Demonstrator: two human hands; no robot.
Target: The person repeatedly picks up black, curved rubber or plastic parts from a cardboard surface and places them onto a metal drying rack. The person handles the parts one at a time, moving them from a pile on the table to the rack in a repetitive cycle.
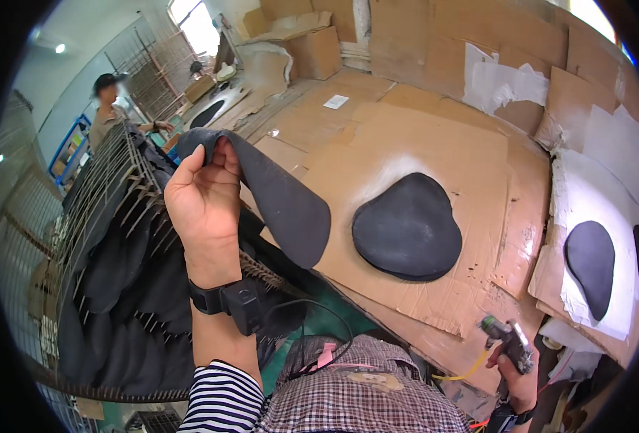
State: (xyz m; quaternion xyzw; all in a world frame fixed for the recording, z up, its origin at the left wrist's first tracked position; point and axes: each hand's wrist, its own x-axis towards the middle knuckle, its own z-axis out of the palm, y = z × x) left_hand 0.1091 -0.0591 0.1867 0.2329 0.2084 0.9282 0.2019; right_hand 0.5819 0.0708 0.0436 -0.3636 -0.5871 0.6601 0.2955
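My left hand [208, 195] is raised at centre left, its fingers closed on the upper end of a black insole-shaped sheet [291, 213]. The sheet folds over the fingers, and its wide end hangs down to the right. At the lower right, my right hand [516, 382] wraps round a spray gun [508, 340], with a yellow hose [460, 375] beside it. Between the hands, a pile of similar black sheets [410, 227] lies on the cardboard-covered table [478, 169]. A pale, powdery patch shows on the cardboard behind the pile.
On my left stands a wire rack [135, 169] with many black sheets hanging from its prongs. Another black sheet [590, 267] rests on white paper at the right. Cardboard panels [420, 43] wall the table's back. A person in a dark cap [107, 94] stands beyond the rack.
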